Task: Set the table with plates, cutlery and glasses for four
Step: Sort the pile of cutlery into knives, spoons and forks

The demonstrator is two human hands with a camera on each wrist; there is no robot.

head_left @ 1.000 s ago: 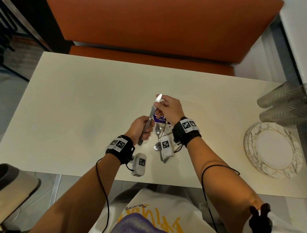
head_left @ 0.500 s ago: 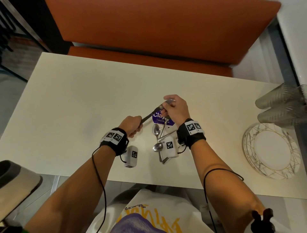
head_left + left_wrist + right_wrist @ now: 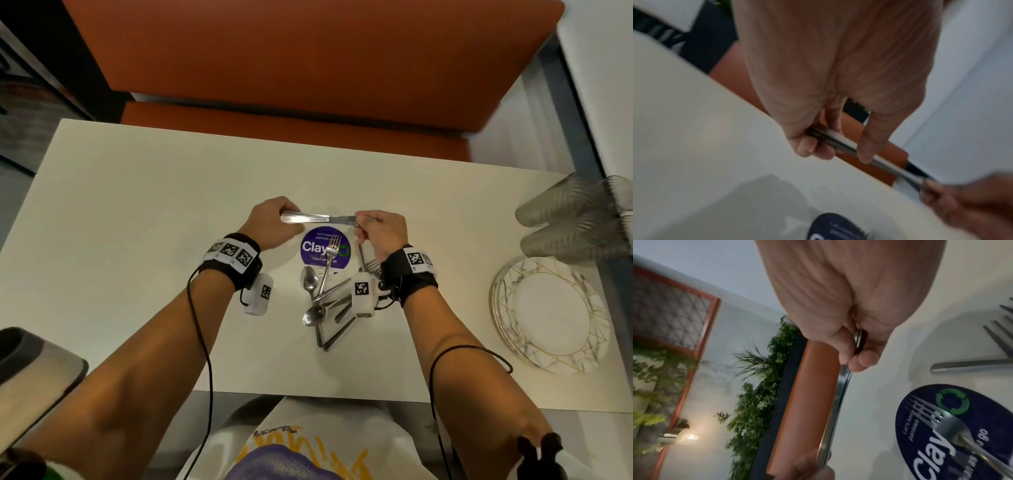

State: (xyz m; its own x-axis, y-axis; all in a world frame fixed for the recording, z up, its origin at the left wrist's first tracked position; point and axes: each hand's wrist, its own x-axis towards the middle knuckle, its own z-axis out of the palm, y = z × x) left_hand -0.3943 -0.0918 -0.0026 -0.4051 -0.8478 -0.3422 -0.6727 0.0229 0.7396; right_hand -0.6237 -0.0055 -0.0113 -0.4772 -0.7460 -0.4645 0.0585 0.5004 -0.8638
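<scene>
Both hands hold steel knives (image 3: pixel 318 218) level above the white table (image 3: pixel 137 212), more than one stacked by the wrist views. My left hand (image 3: pixel 274 222) grips the handle end (image 3: pixel 830 138); my right hand (image 3: pixel 380 229) pinches the blade end (image 3: pixel 859 340). Below them a loose pile of forks and spoons (image 3: pixel 325 294) lies on the table, one fork (image 3: pixel 949 421) resting on a round purple sticker (image 3: pixel 310 248). A stack of white plates with gold lines (image 3: pixel 548 311) sits at the right edge, with ribbed glasses (image 3: pixel 568 219) beyond it.
An orange bench seat (image 3: pixel 294 116) runs along the far side of the table. A grey and beige object (image 3: pixel 30 370) sticks in at the near left. The table's left half is bare.
The knives have swung from pointing up and away to lying level, left to right. Both hands rose and moved farther from me, still holding the ends.
</scene>
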